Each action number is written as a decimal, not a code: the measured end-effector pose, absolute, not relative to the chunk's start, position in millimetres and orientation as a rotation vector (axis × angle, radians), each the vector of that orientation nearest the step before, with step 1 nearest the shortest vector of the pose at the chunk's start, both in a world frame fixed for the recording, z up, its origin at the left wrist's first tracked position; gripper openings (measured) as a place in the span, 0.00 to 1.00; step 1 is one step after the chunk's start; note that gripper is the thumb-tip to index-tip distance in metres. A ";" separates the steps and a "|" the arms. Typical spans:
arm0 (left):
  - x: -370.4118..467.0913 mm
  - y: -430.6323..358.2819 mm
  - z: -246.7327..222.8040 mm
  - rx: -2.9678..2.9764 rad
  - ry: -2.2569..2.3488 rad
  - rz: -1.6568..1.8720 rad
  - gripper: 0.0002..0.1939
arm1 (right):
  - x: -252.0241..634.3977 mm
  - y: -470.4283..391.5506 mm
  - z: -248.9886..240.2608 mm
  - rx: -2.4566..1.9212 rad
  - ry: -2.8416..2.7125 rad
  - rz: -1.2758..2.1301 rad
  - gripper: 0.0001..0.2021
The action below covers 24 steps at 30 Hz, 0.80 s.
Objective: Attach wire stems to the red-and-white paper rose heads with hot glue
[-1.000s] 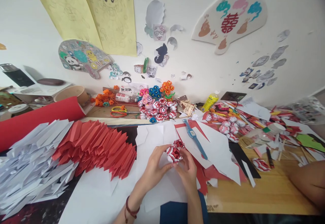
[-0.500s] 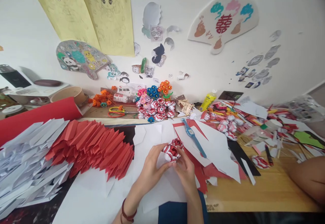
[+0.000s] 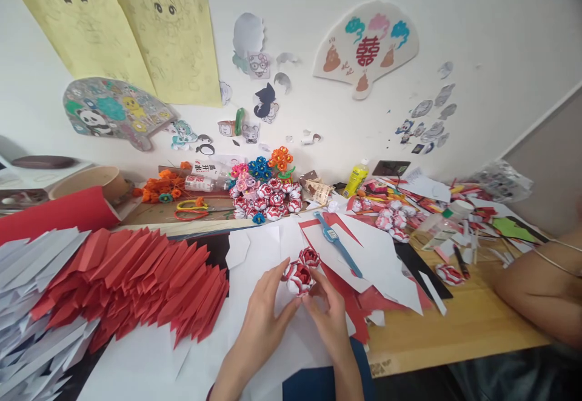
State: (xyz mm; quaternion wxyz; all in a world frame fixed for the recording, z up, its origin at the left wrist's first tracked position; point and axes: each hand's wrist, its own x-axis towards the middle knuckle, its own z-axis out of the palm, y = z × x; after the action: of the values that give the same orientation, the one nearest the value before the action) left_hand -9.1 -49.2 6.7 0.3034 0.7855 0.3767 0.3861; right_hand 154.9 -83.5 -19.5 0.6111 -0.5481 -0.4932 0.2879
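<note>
Between my fingertips is a red-and-white paper flower (image 3: 300,279), its red centre facing up. My left hand (image 3: 264,310) grips its left side, the thumb near the bottom edge. On the opposite side, my right hand (image 3: 326,311) pinches it with thumb and fingers. A second paper flower (image 3: 310,257) of the same kind sits just behind, touching or very close to the first; I cannot tell whether they are joined. Beneath the hands lie white paper sheets (image 3: 254,352). A blue wristwatch (image 3: 339,243) rests on paper beyond my right hand.
Folded red strips (image 3: 150,280) and white strips (image 3: 40,310) are heaped at left. Finished flowers (image 3: 275,198) cluster by the wall, near scissors (image 3: 193,209). A yellow bottle (image 3: 356,178) and paper scraps stand at the right rear. Another person's arm (image 3: 536,286) leans on the table's right.
My view has turned to the right, so the wall and table items appear further left. Both hands keep their hold on the flower, with little shift of the fingers.
</note>
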 end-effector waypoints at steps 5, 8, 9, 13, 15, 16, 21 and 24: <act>-10.5 -51.1 4.7 2.059 0.999 1.001 0.31 | 154.1 -83.9 -19.0 -1.279 -1.182 0.607 0.24; -10.6 -50.2 4.8 2.036 1.028 0.959 0.31 | 153.7 -83.6 -18.8 -1.303 -1.199 0.601 0.24; -10.5 -49.6 4.5 2.028 1.042 0.957 0.31 | 153.5 -83.7 -18.9 -1.308 -1.210 0.599 0.24; -10.2 -47.1 2.1 1.998 1.106 0.976 0.29 | 153.0 -85.0 -20.4 -1.321 -1.265 0.581 0.23; -10.2 -46.4 1.1 1.993 1.118 0.974 0.27 | 153.1 -85.8 -21.1 -1.323 -1.275 0.583 0.23; -10.3 -46.3 0.9 1.992 1.120 0.975 0.27 | 153.2 -86.1 -21.3 -1.321 -1.277 0.587 0.23; -9.9 -45.8 3.0 1.985 1.147 1.024 0.26 | 152.9 -85.4 -21.7 -1.337 -1.277 0.621 0.21; -9.9 -45.7 4.6 1.964 1.193 1.053 0.26 | 151.7 -84.7 -22.0 -1.378 -1.245 0.646 0.19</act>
State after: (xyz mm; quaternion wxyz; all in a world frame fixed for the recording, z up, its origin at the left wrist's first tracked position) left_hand -9.9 -45.7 4.6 0.3020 0.7407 0.4499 0.3972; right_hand 151.7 -84.7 -22.0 0.5545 -0.5833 -0.5268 0.2735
